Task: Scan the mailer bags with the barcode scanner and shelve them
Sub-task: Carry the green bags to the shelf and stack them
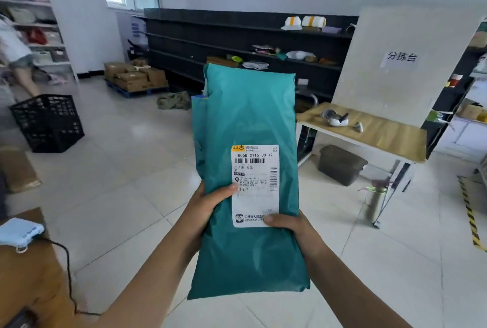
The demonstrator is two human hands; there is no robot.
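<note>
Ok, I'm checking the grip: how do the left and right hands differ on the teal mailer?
The left hand grips the teal mailer higher, thumb on the left edge of the label; the right hand grips lower, thumb on the label's bottom right corner. Both pinch it, thumbs in front.

The mailer bag [250, 117] is smooth, faintly shiny plastic, its label [255, 185] white paper. The floor tiles [131, 169] gleam glossy. The table [382, 132] top looks wood-grained, the crate [47, 122] latticed plastic, the boxes [134, 77] matt cardboard.
</note>
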